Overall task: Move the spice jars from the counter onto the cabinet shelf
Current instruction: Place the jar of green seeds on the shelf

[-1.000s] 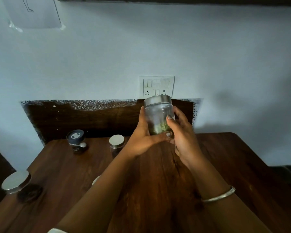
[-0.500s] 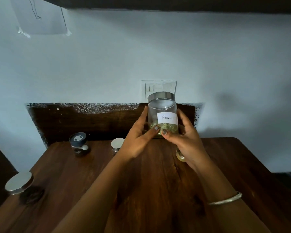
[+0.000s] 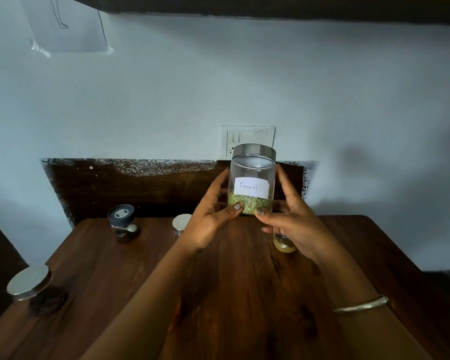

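Fennel jar [image 3: 252,181]: upright, lifted above the surface's [image 3: 231,294] far edge, label toward the person
Grip: left hand [image 3: 210,216] and right hand [image 3: 292,219] clasp its sides; thumbs at base
Advice: keep it level; raise toward the shelf overhead

Bare counter [image 3: 231,294] between scattered jars [image 3: 122,224]

You are reaching both forearms forward, your left hand [image 3: 208,219] and right hand [image 3: 294,219] cupping opposite sides of the fennel jar [image 3: 252,183], fingers [image 3: 220,184] extended upward, thumbs pressing its front.
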